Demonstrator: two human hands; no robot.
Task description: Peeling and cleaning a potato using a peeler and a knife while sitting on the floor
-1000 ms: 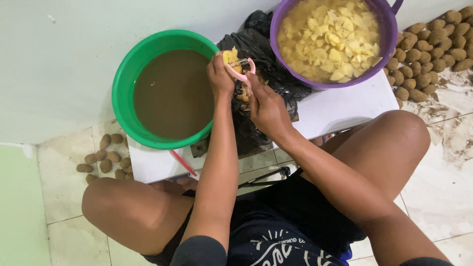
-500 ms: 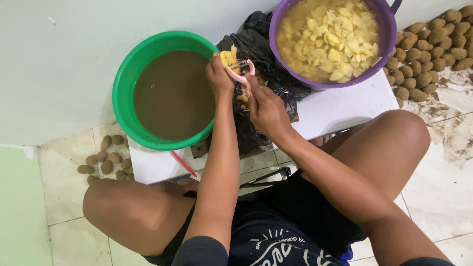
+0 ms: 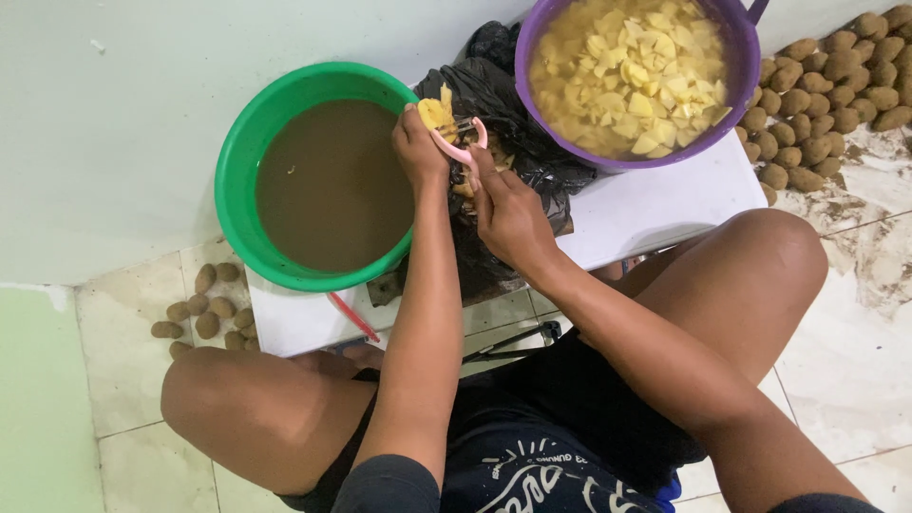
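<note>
Potato, half-peeled yellow (image 3: 436, 113), gripped in our left hand (image 3: 421, 149) over crumpled black plastic bag (image 3: 508, 119) so peelings drop there. Our right hand (image 3: 508, 211) clasps pink plastic peeler (image 3: 460, 144), blade on potato. Green plastic basin of brown water (image 3: 249, 142) alongside for rinsing.

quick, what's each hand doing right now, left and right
Left hand: closed on a partly peeled potato.
Right hand: closed on a pink peeler, its blade against the potato.

Two basins, one green (image 3: 237, 152) and one purple (image 3: 736, 114), one pink peeler (image 3: 456, 147), one black bag (image 3: 513, 142).
</note>
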